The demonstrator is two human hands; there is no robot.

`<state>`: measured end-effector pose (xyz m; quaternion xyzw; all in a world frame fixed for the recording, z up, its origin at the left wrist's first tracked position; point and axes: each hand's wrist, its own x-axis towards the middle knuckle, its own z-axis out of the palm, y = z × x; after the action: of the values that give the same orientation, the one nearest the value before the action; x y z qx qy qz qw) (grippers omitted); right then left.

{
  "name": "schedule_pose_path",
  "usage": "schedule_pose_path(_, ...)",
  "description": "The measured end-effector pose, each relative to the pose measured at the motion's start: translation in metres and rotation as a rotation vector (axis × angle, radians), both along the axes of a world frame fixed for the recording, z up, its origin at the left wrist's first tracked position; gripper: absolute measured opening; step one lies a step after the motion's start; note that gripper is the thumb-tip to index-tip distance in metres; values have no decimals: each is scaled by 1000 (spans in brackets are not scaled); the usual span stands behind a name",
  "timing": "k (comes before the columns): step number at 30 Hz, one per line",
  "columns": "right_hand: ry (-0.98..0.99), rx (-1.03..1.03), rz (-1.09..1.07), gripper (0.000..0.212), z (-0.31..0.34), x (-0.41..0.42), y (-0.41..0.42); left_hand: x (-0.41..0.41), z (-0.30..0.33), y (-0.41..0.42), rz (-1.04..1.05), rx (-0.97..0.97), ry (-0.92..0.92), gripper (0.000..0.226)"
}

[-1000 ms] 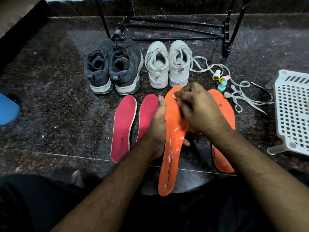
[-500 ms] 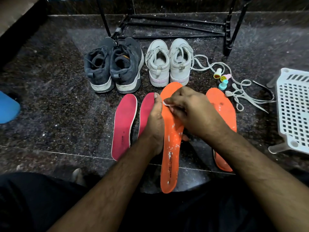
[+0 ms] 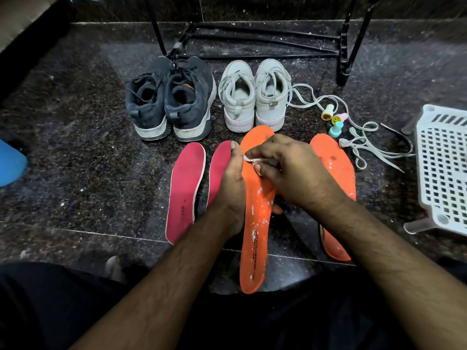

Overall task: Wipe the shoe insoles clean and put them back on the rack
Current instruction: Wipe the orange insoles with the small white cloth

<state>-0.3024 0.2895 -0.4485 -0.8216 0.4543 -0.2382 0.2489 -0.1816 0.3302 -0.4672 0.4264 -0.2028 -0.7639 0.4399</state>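
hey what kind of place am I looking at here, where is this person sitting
Probably a home entryway or shoe corner, seen from the floor. A black metal shoe rack stands on a dark speckled stone floor, with a dark pair of sneakers and a white pair of sneakers in front of it.

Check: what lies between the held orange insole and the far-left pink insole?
Head view: the second pink insole, partly hidden by the left hand that holds the orange insole; the far-left pink insole lies beyond.

Bare floor (image 3: 83, 157) open at 9 o'clock; shoes (image 3: 207, 97) block 12, basket (image 3: 439, 168) and laces (image 3: 364, 147) crowd 3.
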Motion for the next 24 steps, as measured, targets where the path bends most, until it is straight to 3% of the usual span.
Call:
schedule_pose_path(7,-18,19,-43,31,0,2,1,-1,2,-1,-17,-19,72,96)
schedule_pose_path(12,-91,66,-84,24,2,2,5,-3,0,-3,76,-24,159,82)
schedule_pose_path(17,-137,24,-86,21,-1,1,3,-3,0,-3,141,-63,130,81)
schedule_pose_path(21,-196,5,-158,23,-2,-2,0,-6,5,-2,128,-93,129,44)
schedule_pose_path(24,-207,5,-175,29,-2,-5,-3,-9,7,-3,106,-71,162,37)
